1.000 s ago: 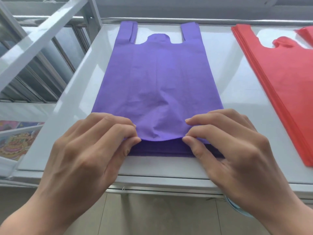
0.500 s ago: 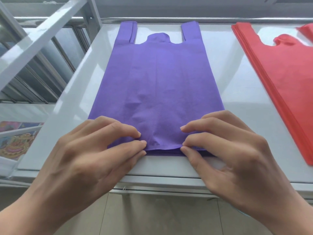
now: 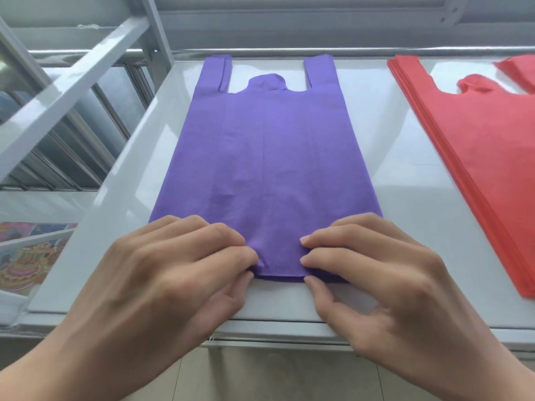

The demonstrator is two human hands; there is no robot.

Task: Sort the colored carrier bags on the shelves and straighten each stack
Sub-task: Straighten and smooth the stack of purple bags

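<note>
**Both hands squaring the near hem of the purple stack**

Left hand (image 3: 162,273) and right hand (image 3: 385,285) lie palm-down on the near end of the purple bag stack (image 3: 269,157), fingers curled and narrow, tips pressing the top bag at its stitched hem; thumbs look tucked at the hem edge, w/ nothing lifted. Stack sits mid-shelf on the white shelf (image 3: 390,157), handles pointing far, hem near the front lip.

Step in hand, judged: aligning the top bag w/ the ones under it. To do it well: keep pressure light and even on both sides, nudge the hem flush w/ the darker layers showing just below it, then smooth outward toward the far handles so no wrinkle stays; check side edges too, since thin fabric slides easily.

No bins or boxes in view; the shelf does the holding. On it: purple stack at centre, red bag stack (image 3: 474,157) to the right, well apart, its layers fanned along the left edge, so it prob. needs straightening next. More red at far right, partly cut off.
</note>
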